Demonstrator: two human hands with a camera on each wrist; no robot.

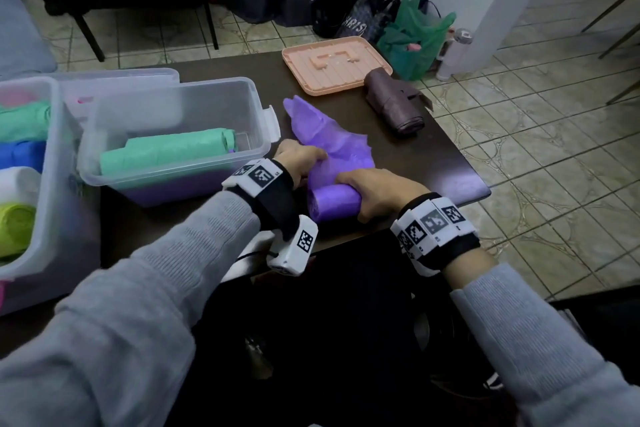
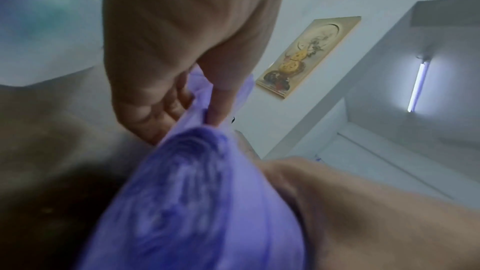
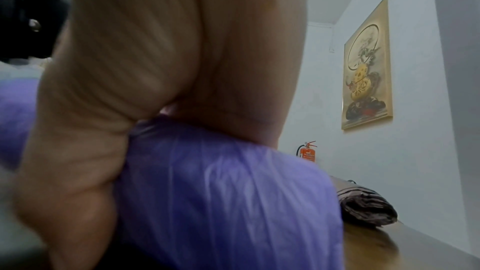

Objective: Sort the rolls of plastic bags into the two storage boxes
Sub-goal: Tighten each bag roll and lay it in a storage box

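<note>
The purple roll (image 1: 333, 205) of thin, crinkled plastic bags lies at the lower centre of the head view on the dark brown table (image 1: 446, 163), its loose tail spread flat toward the upper centre. The right hand (image 1: 381, 192) curls over the cylinder's right end, its grip holding the roll. The left hand (image 1: 301, 163) pinches the loose film just above it, its grip narrow on the plastic.

To the left stands a clear, hard-walled storage box (image 1: 173, 135) holding a mint-green roll (image 1: 166, 152). A second clear box (image 1: 45, 184) at the left edge holds green, blue, white and yellow-green rolls. A ribbed peach lid (image 1: 336, 64) and a brown roll (image 1: 394, 102) lie at the upper centre.

The left wrist view alone shows the roll's (image 2: 187, 192) wound end as blurred concentric layers, with film caught between thumb and fingers (image 2: 155, 110). The right wrist view shows the glossy streaked film (image 3: 228, 202) under the palm and the brown roll's (image 3: 366, 204) folded end at the right.
</note>
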